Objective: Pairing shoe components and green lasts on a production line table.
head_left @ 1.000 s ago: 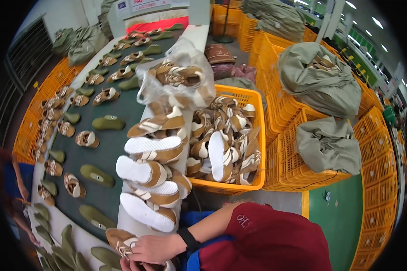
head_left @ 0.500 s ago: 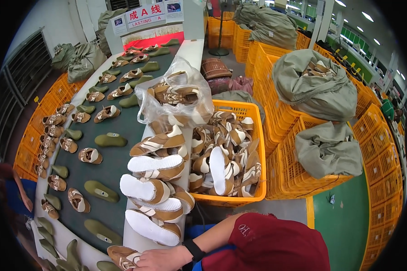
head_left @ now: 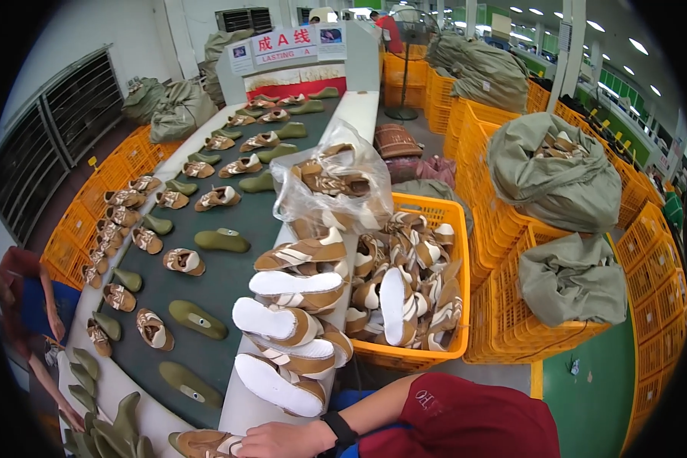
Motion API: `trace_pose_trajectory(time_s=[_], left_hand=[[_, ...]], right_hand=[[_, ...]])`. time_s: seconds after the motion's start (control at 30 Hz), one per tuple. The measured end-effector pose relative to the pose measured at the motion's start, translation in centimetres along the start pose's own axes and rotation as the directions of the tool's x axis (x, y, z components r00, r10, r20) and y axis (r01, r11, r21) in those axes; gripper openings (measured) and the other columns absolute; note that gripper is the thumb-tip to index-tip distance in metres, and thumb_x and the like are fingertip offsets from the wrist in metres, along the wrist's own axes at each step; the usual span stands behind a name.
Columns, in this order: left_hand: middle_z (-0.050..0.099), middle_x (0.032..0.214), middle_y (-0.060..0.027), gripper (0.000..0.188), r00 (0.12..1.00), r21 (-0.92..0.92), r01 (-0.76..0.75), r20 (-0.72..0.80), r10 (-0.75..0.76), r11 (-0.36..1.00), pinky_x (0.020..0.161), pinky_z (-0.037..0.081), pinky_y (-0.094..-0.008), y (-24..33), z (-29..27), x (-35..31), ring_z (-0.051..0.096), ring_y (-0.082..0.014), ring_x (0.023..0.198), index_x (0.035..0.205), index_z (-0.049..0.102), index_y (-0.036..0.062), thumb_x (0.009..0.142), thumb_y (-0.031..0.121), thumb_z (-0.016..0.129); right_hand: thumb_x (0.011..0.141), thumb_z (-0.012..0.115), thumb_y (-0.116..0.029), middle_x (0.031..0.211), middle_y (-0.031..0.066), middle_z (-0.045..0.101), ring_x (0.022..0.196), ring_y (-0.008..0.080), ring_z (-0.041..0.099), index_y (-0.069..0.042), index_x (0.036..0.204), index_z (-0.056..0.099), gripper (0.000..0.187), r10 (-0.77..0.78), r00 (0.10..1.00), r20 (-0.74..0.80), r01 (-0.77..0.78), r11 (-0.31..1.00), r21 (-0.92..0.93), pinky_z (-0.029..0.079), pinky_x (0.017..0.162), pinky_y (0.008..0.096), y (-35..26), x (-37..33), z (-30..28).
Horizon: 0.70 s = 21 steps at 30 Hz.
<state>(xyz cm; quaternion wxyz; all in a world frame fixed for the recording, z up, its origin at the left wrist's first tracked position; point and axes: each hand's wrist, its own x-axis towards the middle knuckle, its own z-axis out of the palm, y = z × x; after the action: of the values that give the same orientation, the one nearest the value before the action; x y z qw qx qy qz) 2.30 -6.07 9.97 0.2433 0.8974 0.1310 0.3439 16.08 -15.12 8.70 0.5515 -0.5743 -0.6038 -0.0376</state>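
Note:
My right hand (head_left: 276, 441) grips the end of a brown shoe upper with white stripes (head_left: 212, 443) at the bottom edge. Part of the fingers is cut off by the frame. An olive-green tip shows at the shoe's far left end; whether it is inside the shoe or beside it, I cannot tell. A black band circles my right wrist. Just above this hand, brown shoes with white soles (head_left: 282, 382) are piled on the white ledge (head_left: 240, 416). My left hand is not in view.
Brown shoes and green shoe lasts (head_left: 198, 319) line the dark conveyor (head_left: 175, 286). An orange crate (head_left: 463, 320) of shoes stands right of it, beside stacked crates (head_left: 504, 320). A plastic bag of shoes (head_left: 336, 179) sits on the ledge. A co-worker's arm (head_left: 53, 385) reaches toward lasts at left.
The view has shifted, moving the scene right and down. My right hand stays at the shoe, which now lies flatter along the bottom edge. The co-worker's reaching arm shows more clearly.

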Motion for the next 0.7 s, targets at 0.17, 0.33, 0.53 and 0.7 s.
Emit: trace_pose_trajectory(time_s=[0.17,0.33,0.53,0.7], left_hand=[[0.048,0.129,-0.0205,0.034,0.997,0.097,-0.027,0.081,0.019,0.995,0.104,0.029,-0.0486,1.4,-0.9,0.9,0.044,-0.0369,0.121,0.116,0.055,0.0003,0.089,0.021,0.059],[0.055,0.119,-0.0209,0.038,0.969,0.01,0.247,-0.018,-0.247,0.969,0.094,0.04,-0.0437,0.5,-1.4,-1.5,0.053,-0.0363,0.109,0.118,0.055,-0.0015,0.087,0.018,0.062],[0.061,0.105,-0.0197,0.032,0.988,0.198,0.139,-0.088,-0.124,0.97,0.086,0.044,-0.0425,0.5,-1.6,-1.2,0.056,-0.0358,0.098,0.113,0.058,-0.0021,0.084,0.01,0.061],[0.061,0.102,-0.0182,0.03,0.989,0.237,0.136,-0.081,-0.12,0.962,0.085,0.045,-0.0427,0.2,-1.7,-1.1,0.056,-0.0362,0.095,0.111,0.06,0.0007,0.082,0.008,0.062]], right_hand=[[0.083,0.058,-0.017,0.086,0.0093,0.062,0.076,0.0281,0.061,-0.007,0.09,0.062,0.013,0.042,0.999,0.025,-0.039,0.994,-0.103,0.05,0.065,0.0365,-0.1,0.5,-0.3],[0.083,0.058,-0.017,0.087,0.01,0.061,0.076,0.0281,0.06,-0.006,0.091,0.061,0.013,0.064,0.997,0.048,-0.056,0.986,-0.156,0.05,0.062,0.0356,-0.3,0.0,0.3],[0.084,0.058,-0.018,0.084,0.0102,0.06,0.076,0.028,0.06,-0.005,0.09,0.06,0.015,0.062,0.981,0.183,-0.028,0.984,-0.179,0.05,0.064,0.036,-1.0,-0.2,0.8],[0.084,0.056,-0.018,0.088,0.0128,0.057,0.076,0.0294,0.06,-0.005,0.101,0.056,0.021,-0.127,0.991,-0.031,0.119,0.974,-0.191,0.05,0.062,0.0383,-2.2,1.9,0.3]])
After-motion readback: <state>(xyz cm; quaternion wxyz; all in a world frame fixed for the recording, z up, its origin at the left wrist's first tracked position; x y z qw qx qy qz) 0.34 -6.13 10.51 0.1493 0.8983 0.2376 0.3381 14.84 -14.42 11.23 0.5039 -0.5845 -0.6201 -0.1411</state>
